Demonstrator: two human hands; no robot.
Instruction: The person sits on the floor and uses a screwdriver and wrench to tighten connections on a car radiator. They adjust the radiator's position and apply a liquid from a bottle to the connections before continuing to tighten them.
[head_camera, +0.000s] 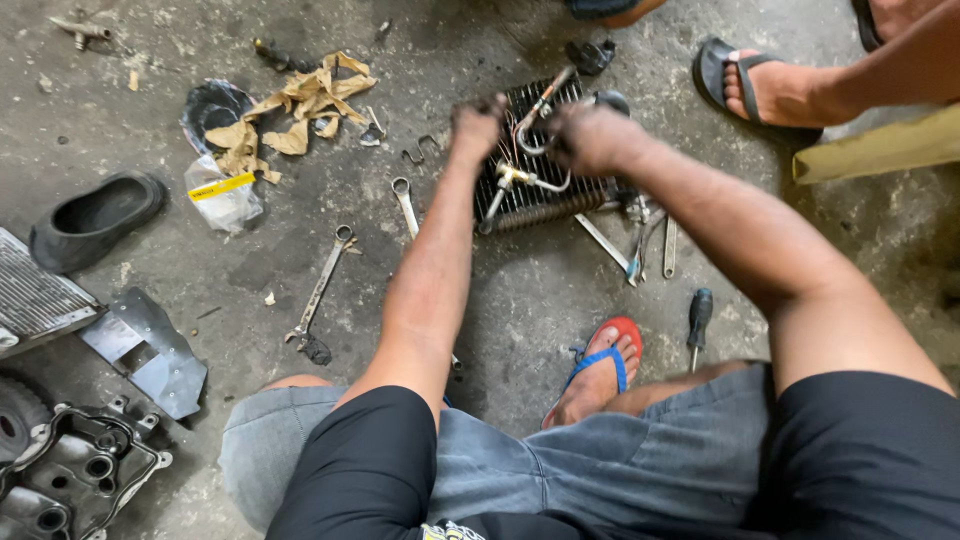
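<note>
A dark finned radiator-like core (538, 190) lies on the concrete floor in front of me, with thin metal pipes (530, 140) curving over its top. My left hand (476, 125) grips the core's left edge. My right hand (583, 135) is closed over the pipes near the top right of the core. Both hands are greasy and slightly blurred.
Wrenches (322, 285) (404, 205) lie left of the core, more tools (640, 245) and a screwdriver (697, 320) to its right. Torn paper (300, 105), a plastic bag (220, 190), a black shoe (95, 215) and engine parts (70, 470) sit left. Another person's sandalled foot (765, 90) is at the top right.
</note>
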